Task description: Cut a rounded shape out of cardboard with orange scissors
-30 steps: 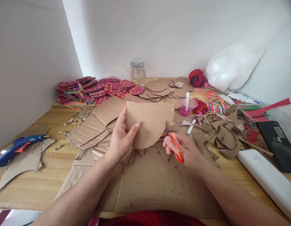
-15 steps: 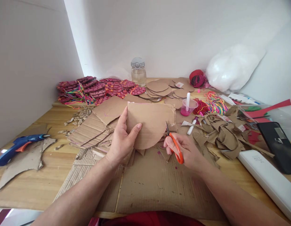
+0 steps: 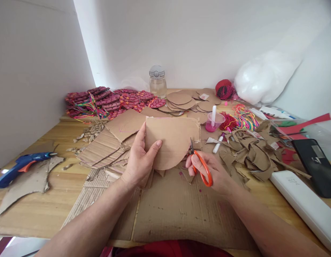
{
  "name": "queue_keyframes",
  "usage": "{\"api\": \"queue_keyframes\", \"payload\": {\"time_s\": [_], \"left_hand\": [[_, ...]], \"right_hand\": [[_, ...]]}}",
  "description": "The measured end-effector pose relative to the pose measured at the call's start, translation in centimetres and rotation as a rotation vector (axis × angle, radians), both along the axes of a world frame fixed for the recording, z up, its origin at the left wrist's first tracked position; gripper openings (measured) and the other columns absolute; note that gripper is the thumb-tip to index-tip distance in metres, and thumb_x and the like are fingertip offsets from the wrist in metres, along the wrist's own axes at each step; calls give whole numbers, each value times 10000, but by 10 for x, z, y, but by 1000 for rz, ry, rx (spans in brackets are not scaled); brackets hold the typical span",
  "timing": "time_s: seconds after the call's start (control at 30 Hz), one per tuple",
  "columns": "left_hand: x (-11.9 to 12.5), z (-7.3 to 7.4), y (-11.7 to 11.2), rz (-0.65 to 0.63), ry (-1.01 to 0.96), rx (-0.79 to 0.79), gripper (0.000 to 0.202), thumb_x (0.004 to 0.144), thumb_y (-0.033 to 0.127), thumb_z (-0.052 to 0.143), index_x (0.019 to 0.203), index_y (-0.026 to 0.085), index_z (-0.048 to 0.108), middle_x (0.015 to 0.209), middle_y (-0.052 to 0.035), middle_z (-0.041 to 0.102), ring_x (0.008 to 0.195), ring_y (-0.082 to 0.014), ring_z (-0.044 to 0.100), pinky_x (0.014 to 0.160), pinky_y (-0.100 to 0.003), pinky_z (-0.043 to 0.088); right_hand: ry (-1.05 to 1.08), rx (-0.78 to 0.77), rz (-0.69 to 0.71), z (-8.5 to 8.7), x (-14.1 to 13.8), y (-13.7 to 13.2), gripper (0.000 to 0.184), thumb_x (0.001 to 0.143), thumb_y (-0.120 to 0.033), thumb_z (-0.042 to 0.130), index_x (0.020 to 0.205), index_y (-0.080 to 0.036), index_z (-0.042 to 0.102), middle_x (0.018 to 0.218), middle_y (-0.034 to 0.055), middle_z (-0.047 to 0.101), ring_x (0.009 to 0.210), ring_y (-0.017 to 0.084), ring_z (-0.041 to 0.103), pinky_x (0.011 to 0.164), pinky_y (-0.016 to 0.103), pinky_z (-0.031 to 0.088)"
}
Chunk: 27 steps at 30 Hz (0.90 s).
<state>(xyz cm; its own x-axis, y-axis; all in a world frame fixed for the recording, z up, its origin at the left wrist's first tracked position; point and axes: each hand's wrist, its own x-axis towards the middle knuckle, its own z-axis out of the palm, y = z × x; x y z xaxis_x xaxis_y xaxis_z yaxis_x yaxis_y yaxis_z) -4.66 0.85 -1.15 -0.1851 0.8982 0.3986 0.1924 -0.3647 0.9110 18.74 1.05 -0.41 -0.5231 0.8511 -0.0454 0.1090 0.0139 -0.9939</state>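
My left hand [image 3: 141, 157] grips a piece of cardboard [image 3: 171, 141] by its left edge, thumb on the face and fingers behind. The piece has a straight top and a rounded lower edge. In my right hand [image 3: 208, 169] are orange-handled scissors [image 3: 207, 171], their blades at the right side of the piece, where the curve rises. Part of the lower blade is hidden by the cardboard. Below both hands lies a large cardboard sheet [image 3: 181, 217] with purple spots. More cut cardboard sheets [image 3: 101, 148] are stacked left of my left hand.
A blue glue gun [image 3: 21, 167] rests on a scrap at left. Cardboard offcuts [image 3: 256, 153], a phone [image 3: 316, 166] and a white oblong block [image 3: 301, 203] lie at right. Behind are cardboard discs [image 3: 180, 100], a jar [image 3: 157, 84], a pink cup [image 3: 213, 123] and patterned round pieces [image 3: 109, 101].
The scissors have turned slightly, with the handles shifting a little right and the blades nearer to closed. The cardboard piece has moved a few pixels right; the left hand keeps its hold.
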Motion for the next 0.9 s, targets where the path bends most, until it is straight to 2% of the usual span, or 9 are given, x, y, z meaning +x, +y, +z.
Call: {"api": "queue_keyframes", "payload": {"time_s": [0.17, 0.4, 0.9], "left_hand": [[2, 0, -1, -4, -8, 0, 743, 904, 363, 699, 1565, 286, 368, 1646, -68, 380, 1539, -304, 284, 1273, -488, 210], [2, 1, -2, -2, -9, 5, 743, 904, 351, 700, 1566, 293, 368, 1646, -62, 380, 1539, -302, 284, 1277, -491, 204], [5, 3, -4, 19, 6, 12, 729, 906, 331, 695, 1560, 293, 377, 1633, -62, 400, 1541, -298, 280, 1278, -495, 199]], "right_hand": [[5, 2, -3, -2, 0, 0, 505, 955, -657, 509, 772, -196, 606, 662, 19, 589, 634, 167, 492, 611, 303, 363], [-73, 97, -32, 0, -1, -1, 482, 951, -646, 511, 757, -211, 580, 635, 2, 549, 574, 153, 420, 550, 292, 307], [-91, 99, -71, -4, -2, -2, 507, 951, -679, 506, 737, -219, 526, 633, -12, 547, 552, 140, 411, 525, 277, 297]]}}
